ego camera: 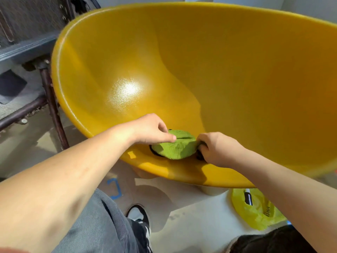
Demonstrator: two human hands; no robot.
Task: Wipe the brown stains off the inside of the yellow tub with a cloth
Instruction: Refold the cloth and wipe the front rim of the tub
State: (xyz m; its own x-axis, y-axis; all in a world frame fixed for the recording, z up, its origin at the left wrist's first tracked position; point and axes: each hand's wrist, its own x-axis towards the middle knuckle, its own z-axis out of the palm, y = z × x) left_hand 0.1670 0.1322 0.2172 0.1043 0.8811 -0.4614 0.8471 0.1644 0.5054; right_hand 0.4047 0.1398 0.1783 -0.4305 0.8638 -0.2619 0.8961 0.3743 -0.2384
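Observation:
The big yellow tub fills the upper view, its glossy inside facing me. A green cloth lies bunched on the tub's near rim, over a dark opening. My left hand pinches the cloth's left upper edge with thumb and fingers. My right hand grips the cloth's right end, fingers curled around it and a dark edge beneath. No brown stains show on the visible inner surface; a bright glare spot sits at the middle left.
A dark metal frame and grey step stand left of the tub. On the pale floor below lie a yellow plastic bag with a dark bottle, blue tape marks, and my shoe.

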